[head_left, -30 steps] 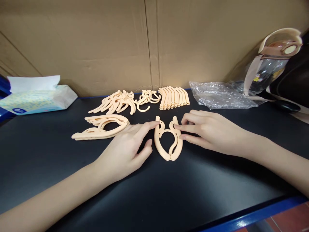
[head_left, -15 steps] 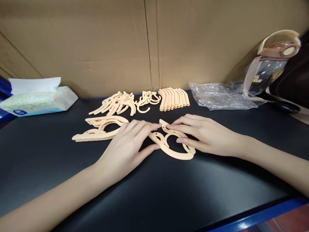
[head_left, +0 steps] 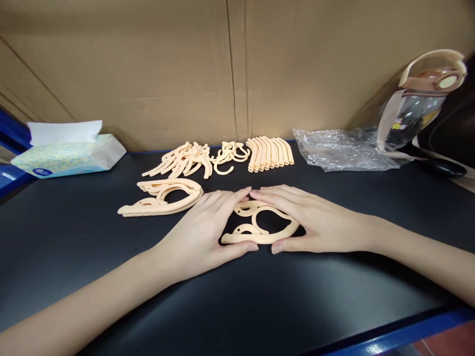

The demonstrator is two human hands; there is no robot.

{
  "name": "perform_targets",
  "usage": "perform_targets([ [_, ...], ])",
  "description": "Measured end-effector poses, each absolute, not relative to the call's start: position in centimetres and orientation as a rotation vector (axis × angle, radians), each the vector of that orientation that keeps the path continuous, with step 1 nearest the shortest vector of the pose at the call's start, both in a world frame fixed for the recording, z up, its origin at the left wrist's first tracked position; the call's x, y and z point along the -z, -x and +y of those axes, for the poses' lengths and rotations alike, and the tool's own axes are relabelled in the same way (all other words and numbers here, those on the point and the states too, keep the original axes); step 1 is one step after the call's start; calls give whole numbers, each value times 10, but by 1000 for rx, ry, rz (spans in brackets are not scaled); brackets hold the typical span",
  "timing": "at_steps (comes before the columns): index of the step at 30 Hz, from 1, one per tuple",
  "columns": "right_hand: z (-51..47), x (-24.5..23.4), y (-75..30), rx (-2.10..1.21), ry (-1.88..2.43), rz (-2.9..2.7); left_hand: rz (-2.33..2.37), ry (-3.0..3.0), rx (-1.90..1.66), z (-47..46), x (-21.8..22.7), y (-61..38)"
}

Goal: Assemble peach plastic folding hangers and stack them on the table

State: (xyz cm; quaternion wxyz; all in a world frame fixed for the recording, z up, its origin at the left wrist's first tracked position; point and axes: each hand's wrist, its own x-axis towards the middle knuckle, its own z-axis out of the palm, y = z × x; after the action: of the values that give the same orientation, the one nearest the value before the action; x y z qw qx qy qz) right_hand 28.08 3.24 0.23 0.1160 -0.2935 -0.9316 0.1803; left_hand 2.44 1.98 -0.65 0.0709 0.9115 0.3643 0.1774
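Note:
A folded peach plastic hanger point(head_left: 260, 227) lies flat on the black table point(head_left: 237, 291). My left hand point(head_left: 202, 232) cups its left end, thumb at the near edge and fingers along the far edge. My right hand point(head_left: 315, 220) does the same from the right. Both hands grip it between thumb and fingers. To the left lies a stack of folded hangers point(head_left: 161, 198). Behind it lie a heap of curved arm pieces point(head_left: 181, 160), some loose hooks point(head_left: 228, 154) and a neat row of straight pieces point(head_left: 270, 152).
A tissue pack point(head_left: 69, 151) sits at the back left. Crumpled clear plastic point(head_left: 341, 148) and a water bottle with a strap point(head_left: 415, 106) lean at the back right. A cardboard wall point(head_left: 222, 69) stands behind. The table's blue edge point(head_left: 389, 333) runs along the front right.
The hanger between my hands has been turned from upright to lying sideways. Both hands have closed in round its ends.

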Motion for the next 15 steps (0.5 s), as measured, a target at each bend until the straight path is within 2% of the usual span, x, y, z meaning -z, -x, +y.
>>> perform_targets([
  [6,36,-6,-285,-590,1097,-2333,1008,-2862,-727,16,3,-24],
  [15,41,-14,-282,-1338,1149,-1922,1032,-3027,-886,17,-1,-25],
])
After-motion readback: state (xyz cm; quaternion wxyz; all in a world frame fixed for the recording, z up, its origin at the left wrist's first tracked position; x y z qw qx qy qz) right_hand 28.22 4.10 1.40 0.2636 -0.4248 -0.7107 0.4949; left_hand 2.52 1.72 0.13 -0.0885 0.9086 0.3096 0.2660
